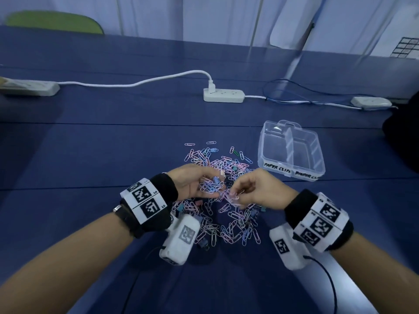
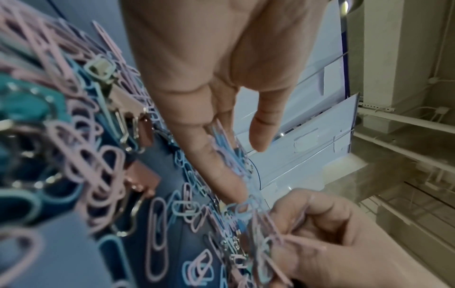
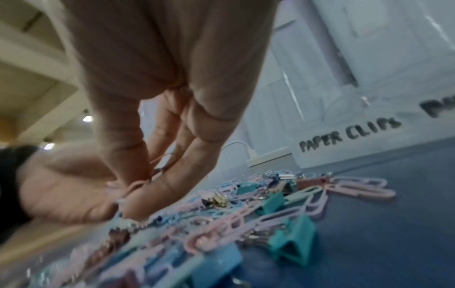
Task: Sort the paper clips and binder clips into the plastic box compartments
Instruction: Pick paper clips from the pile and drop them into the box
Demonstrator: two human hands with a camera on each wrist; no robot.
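Left hand (image 1: 199, 185) cups a bunch of paper clips (image 1: 209, 185), palm up; right hand (image 1: 254, 191) fingers (image 3: 138, 196) pinch pink clips (image 1: 232, 197) above the desk (image 1: 90, 143) pile.

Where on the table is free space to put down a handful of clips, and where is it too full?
Bare blue cloth lies between the pile and the power strip, and left of the left hand. It is crowded under both hands, the right hand included, and between the pile and the plastic box.

A blue table (image 1: 90, 132) carries white power strips (image 1: 223, 95), with pale curtains (image 1: 204, 17) behind.
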